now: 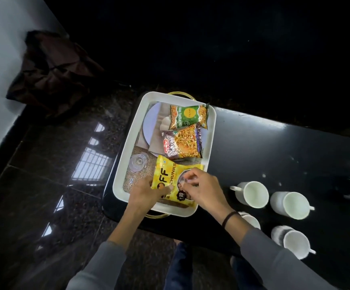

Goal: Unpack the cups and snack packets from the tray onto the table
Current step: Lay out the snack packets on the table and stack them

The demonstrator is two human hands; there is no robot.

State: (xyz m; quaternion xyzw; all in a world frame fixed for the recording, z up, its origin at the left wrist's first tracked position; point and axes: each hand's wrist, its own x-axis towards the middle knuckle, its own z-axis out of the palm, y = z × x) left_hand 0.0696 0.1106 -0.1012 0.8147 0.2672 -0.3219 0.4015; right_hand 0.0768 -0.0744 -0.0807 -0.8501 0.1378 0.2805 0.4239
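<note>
Both hands on the yellow snack packet (pixel 171 181) at the near end of the white tray (pixel 121 164). Left hand (pixel 146 191) fingers closed on its lower left edge; right hand (pixel 201 189) fingers pinched on its right side. Packet lifted slightly, over the tray.

Purple-and-orange packet (pixel 182 144) and green packet (pixel 188 117) lie flat further back in the tray. Clear glass (pixel 137 163) on its side just left of the yellow packet. Four white cups (pixel 255 194) already on the black desk (pixel 274 147), right of the tray.

Risks: dragging the packet sideways could roll the glass; swinging right could clip the nearest cup.
</note>
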